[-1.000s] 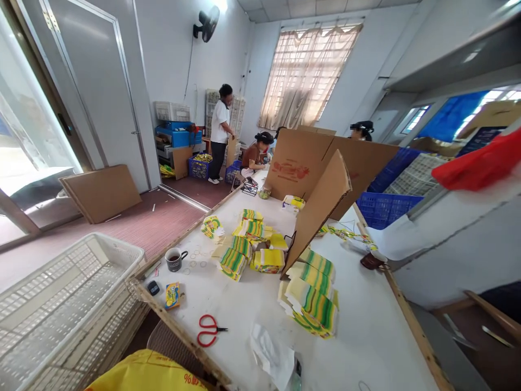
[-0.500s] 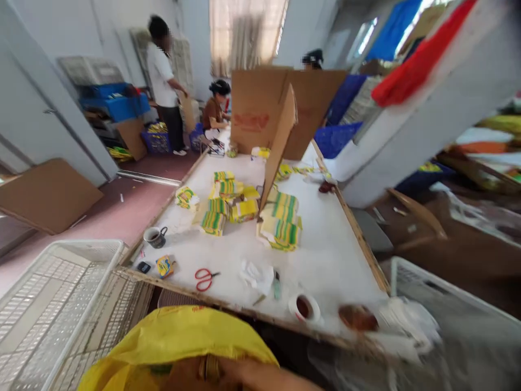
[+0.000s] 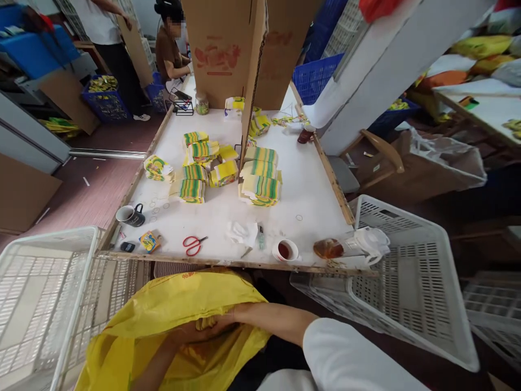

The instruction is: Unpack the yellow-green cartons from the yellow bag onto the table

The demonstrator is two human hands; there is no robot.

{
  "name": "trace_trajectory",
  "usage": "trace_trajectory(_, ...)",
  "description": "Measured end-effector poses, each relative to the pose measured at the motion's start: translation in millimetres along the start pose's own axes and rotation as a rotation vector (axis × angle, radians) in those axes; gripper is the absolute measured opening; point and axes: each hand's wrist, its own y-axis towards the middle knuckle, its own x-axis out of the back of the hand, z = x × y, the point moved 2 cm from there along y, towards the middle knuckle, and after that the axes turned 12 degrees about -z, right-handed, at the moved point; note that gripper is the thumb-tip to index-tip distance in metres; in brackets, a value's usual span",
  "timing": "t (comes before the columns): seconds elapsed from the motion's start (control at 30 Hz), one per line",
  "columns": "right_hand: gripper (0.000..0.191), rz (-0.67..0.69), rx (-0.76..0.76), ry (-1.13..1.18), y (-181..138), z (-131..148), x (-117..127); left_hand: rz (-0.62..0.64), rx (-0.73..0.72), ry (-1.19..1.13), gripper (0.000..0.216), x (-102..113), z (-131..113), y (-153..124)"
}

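Note:
A yellow plastic bag (image 3: 163,309) lies open in my lap below the table's near edge. Both my hands are inside its mouth. My right hand (image 3: 228,317), on a bare forearm from a white sleeve, curls around a small bundle of yellowish packets (image 3: 205,323). My left hand (image 3: 183,332) reaches in from below and meets the same bundle; the bag's folds hide its fingers. On the white table (image 3: 317,201) ahead lie several stacks of green-and-yellow striped packets (image 3: 260,187).
Red scissors (image 3: 193,244), a dark mug (image 3: 130,215), a cup of tea (image 3: 287,251) and crumpled paper (image 3: 242,232) sit near the table's front edge. White lattice crates stand left (image 3: 40,293) and right (image 3: 407,282). A tall cardboard box (image 3: 228,49) stands behind; a seated person (image 3: 169,49) works beyond.
My view has dropped from the room down to my lap. The yellow bag and both my hands have come into view, with the hands now together inside the bag.

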Motion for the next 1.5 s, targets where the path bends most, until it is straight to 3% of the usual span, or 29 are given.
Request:
trace_trajectory(0.13,0.060,-0.037,0.198,-0.049,-16,20,17,-0.248,-0.221,0.214,0.035,49,-27,-18)
trace_trajectory(0.27,0.063,-0.142,0.393,-0.273,-29,64,78,-0.437,-0.445,0.339,0.027,132,-91,-28)
trace_trajectory(0.4,0.064,-0.255,0.491,-0.289,-38,114,169,-0.494,-0.467,0.427,0.026,218,-163,-21)
trace_trajectory(0.5,0.067,-0.315,0.510,-0.284,-46,134,247,-0.535,-0.469,0.442,0.025,269,-210,4)
trace_trajectory(0.57,0.065,-0.349,0.511,-0.274,-52,134,302,-0.558,-0.454,0.427,0.026,292,-237,31)
trace_trajectory(0.67,0.059,-0.330,0.494,-0.285,-56,116,383,-0.578,-0.336,0.381,0.026,308,-271,89)
trace_trajectory(0.77,0.054,-0.205,0.444,-0.353,-50,85,460,-0.612,-0.204,0.215,0.028,304,-295,161)
trace_trajectory(0.87,0.055,-0.015,0.394,-0.443,-32,51,525,-0.671,-0.131,-0.031,0.025,285,-310,236)
trace_trajectory(1.03,0.056,0.296,0.319,-0.621,17,-7,594,-0.816,0.126,-0.450,0.032,235,-309,340)
trace_trajectory(1.13,0.055,0.406,0.261,-0.629,57,-49,603,-0.861,0.290,-0.695,0.038,196,-300,383)
trace_trajectory(1.23,0.046,0.434,0.156,-0.557,96,-96,592,-0.868,0.478,-0.804,0.040,156,-286,414)
trace_trajectory(1.37,0.033,0.271,0.025,-0.547,123,-148,571,-0.861,0.773,-0.724,0.043,122,-263,441)
trace_trajectory(1.5,0.050,0.135,0.113,-0.524,113,-182,569,-0.818,0.914,-0.696,0.046,113,-246,458)
